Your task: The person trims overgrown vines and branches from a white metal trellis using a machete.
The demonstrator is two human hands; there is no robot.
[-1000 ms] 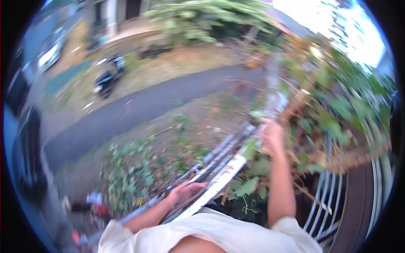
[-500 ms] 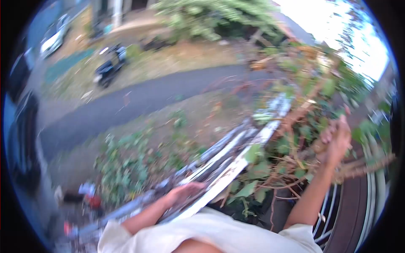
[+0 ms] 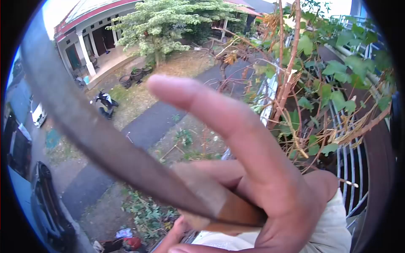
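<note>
Close to the camera, my right hand is wrapped round the wooden handle of a sickle, its index finger stretched out to the upper left. The sickle's long curved grey blade sweeps across the view to the upper left edge. Lower down and farther off, my left hand shows only in part behind the sickle handle; its fingers are mostly hidden. To the right of my right hand are cut, leafy branches, apart from the blade.
Metal railing bars run down the right side beside leafy stems. Below lie a paved road, a parked motorbike and a dark car. A house with a tree stands across the road.
My right hand has come from the branches at the right up close to the camera, bringing the sickle across the view. The view has turned, and my left hand is now largely covered.
</note>
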